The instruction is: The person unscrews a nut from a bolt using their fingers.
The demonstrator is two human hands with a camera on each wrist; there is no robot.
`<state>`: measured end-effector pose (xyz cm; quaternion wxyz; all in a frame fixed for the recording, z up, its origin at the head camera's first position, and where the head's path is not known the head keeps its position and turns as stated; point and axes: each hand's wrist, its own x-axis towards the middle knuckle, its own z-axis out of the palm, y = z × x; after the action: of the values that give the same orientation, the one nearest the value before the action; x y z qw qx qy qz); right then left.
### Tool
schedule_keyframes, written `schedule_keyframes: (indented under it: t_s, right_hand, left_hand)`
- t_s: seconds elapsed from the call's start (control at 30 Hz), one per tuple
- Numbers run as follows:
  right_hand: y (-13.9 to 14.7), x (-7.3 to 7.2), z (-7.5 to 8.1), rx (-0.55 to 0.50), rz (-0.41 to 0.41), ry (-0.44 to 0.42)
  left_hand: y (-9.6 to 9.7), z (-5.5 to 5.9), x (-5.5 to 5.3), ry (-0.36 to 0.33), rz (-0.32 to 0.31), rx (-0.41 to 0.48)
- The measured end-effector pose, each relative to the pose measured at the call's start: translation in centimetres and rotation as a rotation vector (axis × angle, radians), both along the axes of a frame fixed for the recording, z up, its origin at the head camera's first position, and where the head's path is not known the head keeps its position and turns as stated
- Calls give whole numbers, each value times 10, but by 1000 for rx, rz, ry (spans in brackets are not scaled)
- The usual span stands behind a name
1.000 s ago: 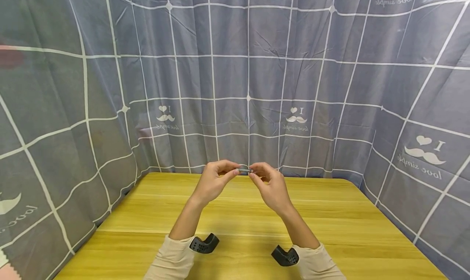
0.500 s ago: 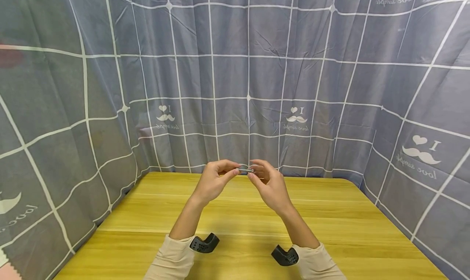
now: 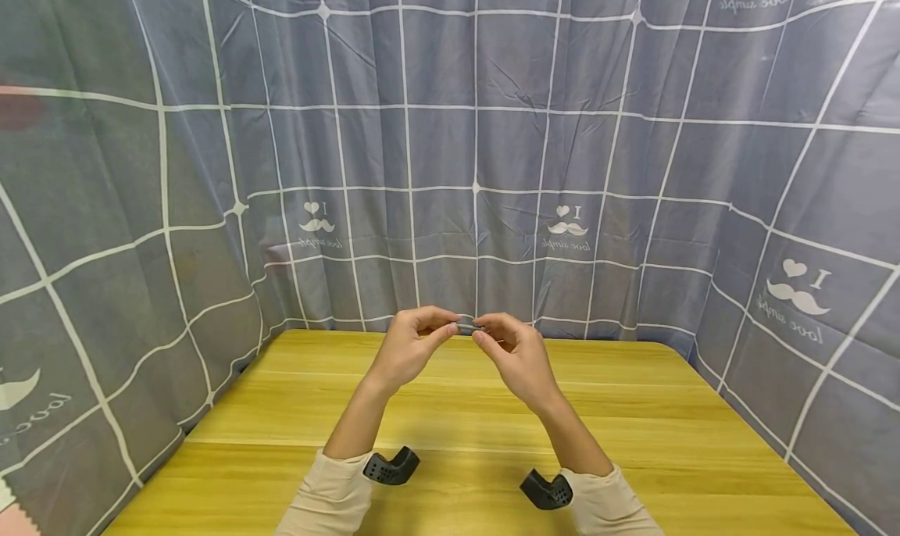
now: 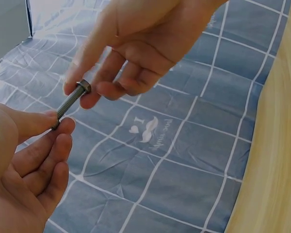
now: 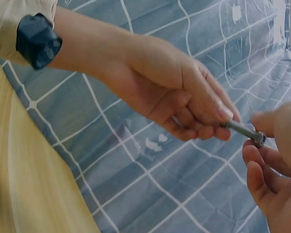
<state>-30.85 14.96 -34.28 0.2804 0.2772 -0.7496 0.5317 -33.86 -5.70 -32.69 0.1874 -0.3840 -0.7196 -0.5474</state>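
Observation:
A metal bolt (image 3: 467, 327) is held up between both hands above the far edge of the table. My left hand (image 3: 408, 347) pinches its threaded end between thumb and fingers. The bare thread of the bolt (image 4: 69, 103) runs between the two hands in the left wrist view. My right hand (image 3: 519, 356) has its thumb and index finger about the wider head end (image 5: 260, 139). Part of that end is hidden by the fingers, and whether a separate nut sits against the head I cannot tell. The right hand's other fingers are loosely bent.
A yellow wood-grain table (image 3: 450, 419) lies below the hands. Grey curtains (image 3: 443, 153) with a white grid hang behind and at both sides. Black wrist cameras sit on the left sleeve (image 3: 330, 493) and the right sleeve (image 3: 608, 501).
The right hand's fingers spread slightly at the bolt's end half a second ago and have closed in on it again. The left hand stays in place, still pinching the bolt.

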Motion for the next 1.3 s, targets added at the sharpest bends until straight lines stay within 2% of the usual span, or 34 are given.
schedule_keyframes:
  t_s: [0.23, 0.53, 0.7, 0.9, 1.0, 1.13, 1.3]
  right_hand:
    - [0, -1, 0, -62, 37, 17]
    - [-1, -1, -1, -57, -12, -63]
    - [-1, -3, -1, -55, 7, -51]
    - [-1, -3, -2, -117, 59, -18]
    - [-1, -2, -2, -111, 30, -27]
    - [0, -2, -2, -82, -19, -82]
    - [0, -3, -1, -62, -26, -115]
  left_hand:
    - [0, 1, 0, 7, 15, -9]
    - [1, -1, -1, 4, 14, -3]
    - [0, -2, -1, 11, 8, -2]
    - [0, -2, -1, 2, 13, -3]
    - [0, -2, -1, -8, 14, -7]
    - [0, -3, -1, -10, 10, -8]
    - [0, -3, -2, 3, 3, 1]
